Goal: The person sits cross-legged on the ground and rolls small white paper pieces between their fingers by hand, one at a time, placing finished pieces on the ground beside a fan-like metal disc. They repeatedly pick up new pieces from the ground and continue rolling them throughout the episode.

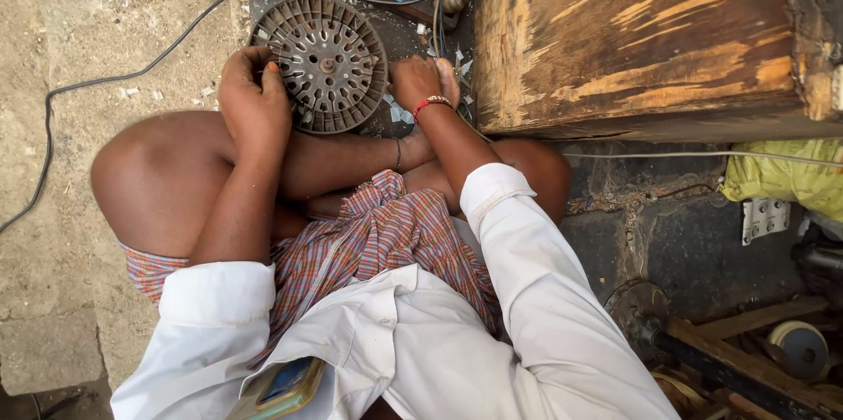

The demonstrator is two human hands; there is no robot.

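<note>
One view only, head-worn; looks steeply down over the wearer's own chest and bent knees to the ground in front; close range, arms fill the centre; left hand [255, 100] and right hand [420, 82] sit in the upper middle, either side of a round slotted metal disc [320, 60]; wooden box [645, 34] cuts the upper right; concrete floor [79, 165] runs down the left; no second view to overlap.

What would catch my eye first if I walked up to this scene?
Probably the round ribbed metal disc at top centre, gripped by the left hand on one side and the right hand on the other. To its right sits a big worn wooden box.
</note>
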